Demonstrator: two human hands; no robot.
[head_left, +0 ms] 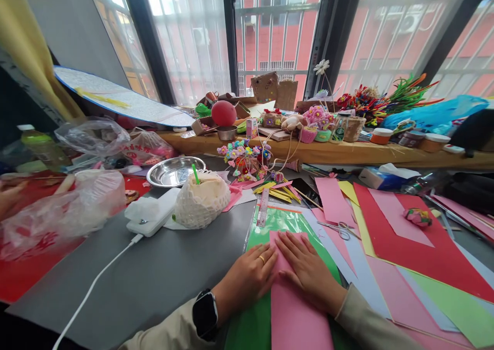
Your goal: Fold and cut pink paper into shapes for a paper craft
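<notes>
A long strip of pink paper (295, 316), apparently folded, lies on a green sheet pack (252, 316) in a clear sleeve. My right hand (306, 270) rests flat across the upper part of the pink paper, fingers stretched forward. Against the paper's left edge lies my left hand (249, 273), its fingers extended and touching the paper. A ring and a dark-faced watch (205, 313) are on the left side. Just beyond the hands, a clear ruler (263, 208) sits on the sleeve. Small scissors (341, 230) rest on paper to the right.
Coloured sheets, including a red one (389, 226), spread over the right side. A netted coconut (201, 198) with a green straw, a white power bank (154, 211) with a cable and a metal plate (175, 171) stand left. Another person's hand (11, 195) shows at the far left.
</notes>
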